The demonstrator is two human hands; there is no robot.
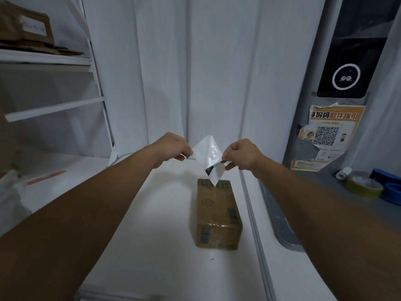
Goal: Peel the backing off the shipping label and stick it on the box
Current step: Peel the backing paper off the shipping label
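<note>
A taped brown cardboard box (218, 213) lies on the white table (169, 213), in the middle. Above its far end I hold a white shipping label (208, 154) in the air, partly split from its backing. My left hand (171, 148) pinches the glossy sheet at its left corner. My right hand (240, 154) pinches the right corner, where a sheet with a dark printed patch (213, 173) hangs down toward the box. I cannot tell which sheet is the backing. Both hands are well above the box and do not touch it.
A white rack (54, 107) stands at the left with cardboard boxes (26, 27) on its top shelf. At the right a grey ledge carries tape rolls (361, 184), and a poster with a QR code (326, 135) hangs under a dark screen (347, 77). An orange pen (46, 177) lies at the left.
</note>
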